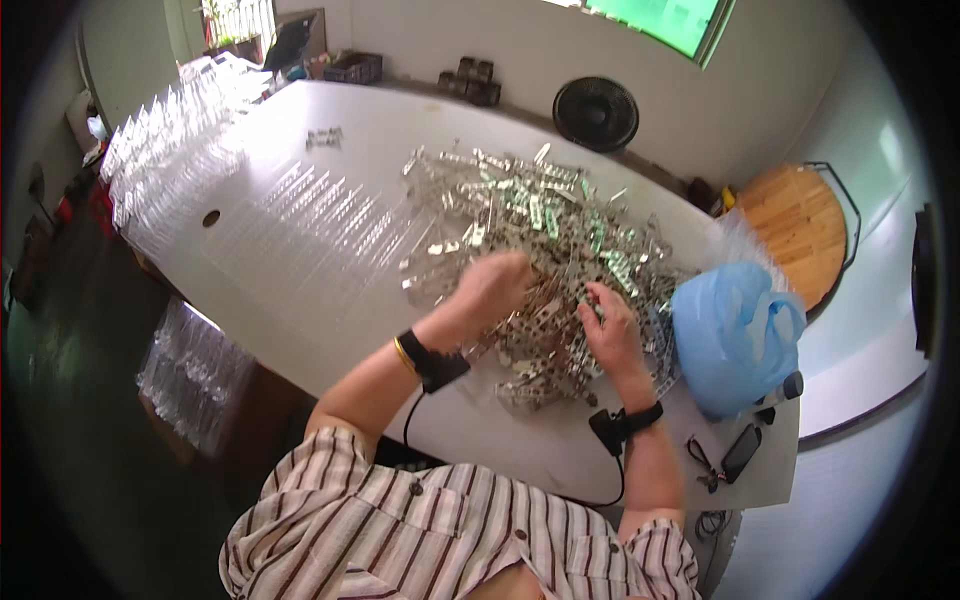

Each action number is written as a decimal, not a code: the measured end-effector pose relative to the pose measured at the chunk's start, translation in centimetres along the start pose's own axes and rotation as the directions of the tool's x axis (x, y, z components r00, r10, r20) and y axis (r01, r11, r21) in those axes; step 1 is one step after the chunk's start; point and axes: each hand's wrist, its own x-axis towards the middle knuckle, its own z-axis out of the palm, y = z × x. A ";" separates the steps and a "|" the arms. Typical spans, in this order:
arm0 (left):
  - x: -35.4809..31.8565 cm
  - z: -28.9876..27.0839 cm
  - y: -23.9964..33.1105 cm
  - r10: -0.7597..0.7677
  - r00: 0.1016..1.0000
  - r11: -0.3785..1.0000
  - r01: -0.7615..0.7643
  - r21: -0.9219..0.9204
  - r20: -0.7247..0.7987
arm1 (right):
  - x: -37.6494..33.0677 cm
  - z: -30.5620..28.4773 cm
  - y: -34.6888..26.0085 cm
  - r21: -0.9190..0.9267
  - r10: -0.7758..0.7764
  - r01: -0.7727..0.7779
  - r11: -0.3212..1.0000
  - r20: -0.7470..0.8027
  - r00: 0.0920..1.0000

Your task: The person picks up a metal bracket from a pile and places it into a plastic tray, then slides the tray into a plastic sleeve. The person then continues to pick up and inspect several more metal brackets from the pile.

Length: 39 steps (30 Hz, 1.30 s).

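A large heap of small flat metal pieces with holes [545,215] covers the middle of the white table [330,345]. Over the heap's near left part is my left hand [492,285], fingers curled in and blurred; whatever they hold is hidden. My right hand [614,330] is at the heap's right side, thumb and forefinger bent toward each other around what looks like a small metal piece [588,300]. Left of the heap, clear plastic trays with rows of ridges [335,220] lie flat on the table. Black bands with small boxes and cables circle both my wrists.
Stacked clear plastic trays [180,145] stand at the table's far left, more [190,375] in a box below. A blue plastic bag [735,335], glasses [703,460] and a black phone-like object [741,453] are right. Behind stand a black fan [595,113] and round wooden board [795,225].
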 end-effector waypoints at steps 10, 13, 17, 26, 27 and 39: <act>-1.1 0.1 -4.5 -0.074 0.994 0.966 0.052 0.252 0.078 | -1.4 2.6 0.8 -0.246 -0.034 0.081 0.966 0.189 0.981; -1.2 0.1 -3.8 -0.100 0.986 0.961 0.060 0.270 0.137 | -1.5 2.3 0.4 -0.225 -0.057 0.093 0.970 0.162 0.985; -1.8 0.4 -3.2 -0.045 0.997 0.964 0.026 0.264 0.064 | -1.8 2.1 -0.1 -0.181 -0.070 0.099 0.978 0.161 0.984; -2.7 -0.4 -1.3 -0.010 0.995 0.969 -0.016 0.247 0.101 | -2.3 0.8 -0.6 -0.116 0.058 -0.028 0.993 0.259 0.964; -2.7 -0.4 -1.0 -0.011 0.993 0.970 -0.019 0.243 0.119 | -2.4 0.6 -0.3 -0.084 0.085 -0.064 0.994 0.269 0.960; -3.3 0.4 1.3 0.131 0.991 0.974 -0.128 0.185 -0.001 | -3.7 0.4 -0.6 0.005 -0.068 0.069 0.998 0.252 0.965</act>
